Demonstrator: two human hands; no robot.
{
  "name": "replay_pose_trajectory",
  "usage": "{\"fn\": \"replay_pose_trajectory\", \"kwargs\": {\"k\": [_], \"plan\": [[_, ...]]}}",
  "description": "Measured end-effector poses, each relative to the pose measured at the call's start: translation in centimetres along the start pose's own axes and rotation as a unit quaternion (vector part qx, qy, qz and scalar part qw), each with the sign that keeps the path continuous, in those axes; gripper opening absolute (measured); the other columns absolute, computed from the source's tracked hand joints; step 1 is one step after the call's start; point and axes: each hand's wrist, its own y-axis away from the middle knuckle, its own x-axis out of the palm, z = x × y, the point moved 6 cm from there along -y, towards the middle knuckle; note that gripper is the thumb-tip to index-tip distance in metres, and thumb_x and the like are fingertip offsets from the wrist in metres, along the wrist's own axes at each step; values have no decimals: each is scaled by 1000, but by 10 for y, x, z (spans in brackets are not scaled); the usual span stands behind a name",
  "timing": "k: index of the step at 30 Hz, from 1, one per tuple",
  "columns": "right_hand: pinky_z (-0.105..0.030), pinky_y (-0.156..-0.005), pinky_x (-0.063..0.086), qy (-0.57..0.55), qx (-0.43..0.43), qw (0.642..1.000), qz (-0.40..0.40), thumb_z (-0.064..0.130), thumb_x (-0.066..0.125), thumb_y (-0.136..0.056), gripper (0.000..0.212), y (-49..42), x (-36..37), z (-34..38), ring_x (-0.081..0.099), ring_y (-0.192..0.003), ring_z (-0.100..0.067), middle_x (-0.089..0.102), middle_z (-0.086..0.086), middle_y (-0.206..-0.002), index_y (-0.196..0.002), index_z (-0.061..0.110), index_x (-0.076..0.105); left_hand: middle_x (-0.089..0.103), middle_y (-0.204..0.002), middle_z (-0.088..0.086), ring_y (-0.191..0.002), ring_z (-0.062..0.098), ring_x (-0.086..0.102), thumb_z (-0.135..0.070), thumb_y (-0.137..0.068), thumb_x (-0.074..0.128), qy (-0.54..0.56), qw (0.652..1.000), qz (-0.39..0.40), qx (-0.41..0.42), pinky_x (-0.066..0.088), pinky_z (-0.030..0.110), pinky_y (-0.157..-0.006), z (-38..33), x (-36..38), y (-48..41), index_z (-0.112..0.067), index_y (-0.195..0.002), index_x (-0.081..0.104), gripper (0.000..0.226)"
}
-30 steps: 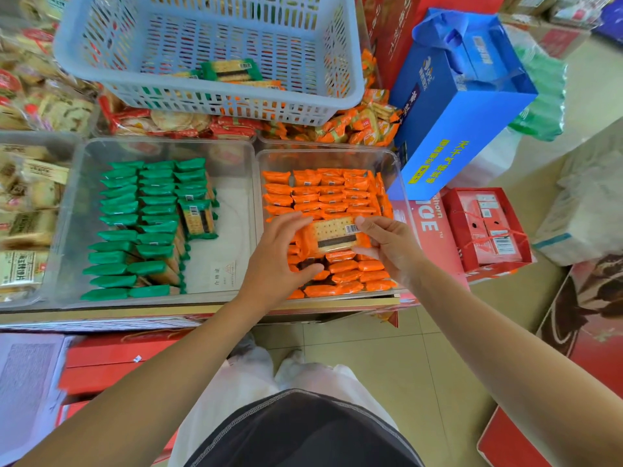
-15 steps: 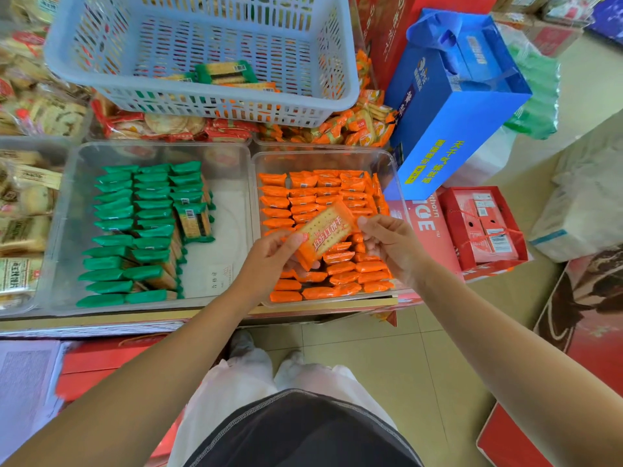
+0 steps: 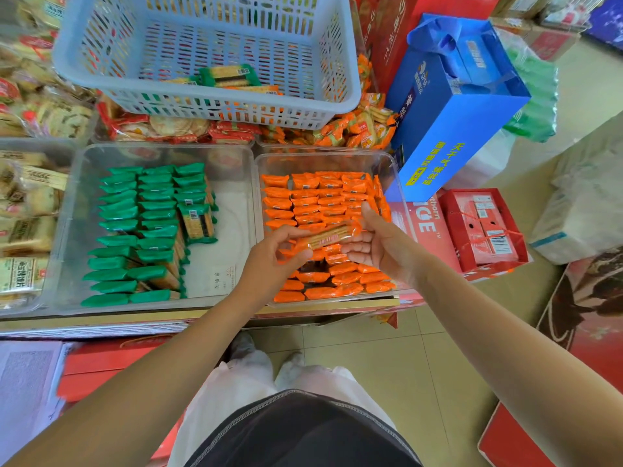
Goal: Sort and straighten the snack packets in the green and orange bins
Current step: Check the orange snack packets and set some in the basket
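Note:
Two clear bins stand side by side on the shelf. The left bin (image 3: 232,156) holds rows of green snack packets (image 3: 145,210), with one green packet (image 3: 197,222) lying face up across a row. The right bin (image 3: 392,170) is filled with rows of orange packets (image 3: 317,200). Above its near half I hold one orange packet (image 3: 328,235) edge-up between both hands. My left hand (image 3: 269,261) pinches its left end. My right hand (image 3: 377,242) cups its right end with curled fingers.
A pale blue slotted basket (image 3: 209,106) with a few packets sits behind the bins on heaps of snacks. A blue gift bag (image 3: 451,123) and red boxes (image 3: 482,227) stand to the right. More snack bins (image 3: 23,210) lie left. Tiled floor is below.
The orange packet lay flat and face up over the bin a second ago. It has since been lifted a little and turned onto its edge between both hands.

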Motion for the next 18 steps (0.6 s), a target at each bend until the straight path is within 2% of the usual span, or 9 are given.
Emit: {"fn": "replay_pose_trajectory", "kwargs": {"k": [3,5,8,10,14,16,18], "plan": [[-23,-70,58,20,-52,998,-15,19,66,-90,10,-2,5,7,71,-78,-13,72,-2,-89,-98,14,64,56,-128,-8,-114,6,53,-19,-86,73,-94,993,-23,61,42,16,-87,-10,-2,0,-25,-120,59,36],[-25,-74,58,89,-106,988,-65,9,72,-85,18,-4,-3,15,70,-80,-13,69,0,-88,-98,18,63,48,-141,-4,-127,10,45,-18,-85,72,-180,980,-16,86,37,22,-100,-8,-2,0,-23,-128,55,46],[-16,-74,51,301,-196,928,-95,11,77,-81,22,-5,-7,25,64,-82,-8,66,8,-88,-93,24,65,43,-149,3,-137,20,37,-25,-87,64,-304,946,16,110,28,42,-110,6,0,5,-18,-133,52,48],[-12,-76,48,388,-245,885,-79,11,77,-81,23,-4,-3,22,62,-85,-5,66,13,-90,-97,24,67,47,-147,6,-137,25,38,-31,-86,55,-365,922,39,125,24,45,-112,15,4,12,-17,-129,57,45],[-5,-78,45,484,-311,817,-45,9,76,-82,25,-3,10,9,60,-86,1,66,11,-98,-106,15,71,47,-148,8,-144,29,33,-39,-93,40,-500,851,98,127,17,51,-120,33,13,18,-14,-133,57,50],[-3,-79,43,529,-339,778,-24,7,75,-81,26,-6,18,1,59,-87,-2,67,7,-99,-107,12,72,43,-151,7,-147,26,27,-42,-97,31,-532,831,108,117,8,52,-120,37,14,19,-14,-138,53,54],[0,-77,39,556,-350,754,-15,5,75,-80,27,-9,24,-5,57,-87,-4,69,0,-100,-106,9,72,47,-148,6,-146,26,30,-44,-98,22,-560,812,114,119,7,52,-120,40,13,20,-12,-136,56,59]]}}
